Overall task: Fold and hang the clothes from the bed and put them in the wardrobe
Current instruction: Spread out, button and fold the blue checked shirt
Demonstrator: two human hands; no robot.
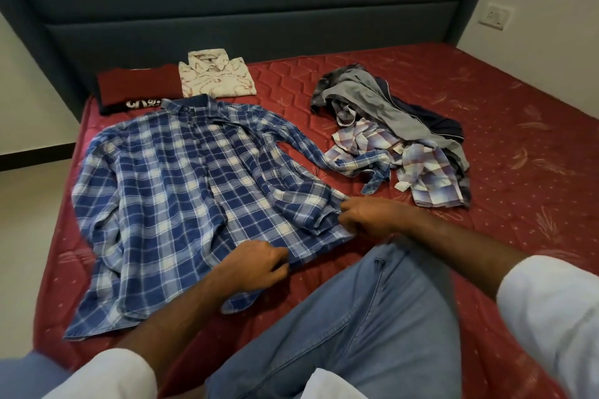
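Note:
A blue and white plaid shirt [168, 178] lies spread out, front up, on the red mattress [486, 146], its right sleeve trailing toward the pile. My left hand [256, 266] grips the shirt's bottom hem near the middle. My right hand [366, 215] pinches the hem at the shirt's right side, where the cloth is bunched. Two folded garments lie at the back: a cream patterned shirt [215, 76] and a maroon and black T-shirt [133, 89]. A loose pile of clothes [398, 136] sits to the right: a pale checked shirt, a grey garment and a dark one.
My knee in blue jeans [350, 327] rests on the mattress at the near edge. A dark blue padded headboard [243, 3] runs along the back. A wall socket [497, 16] is at the upper right. Tiled floor [29, 204] lies left of the bed.

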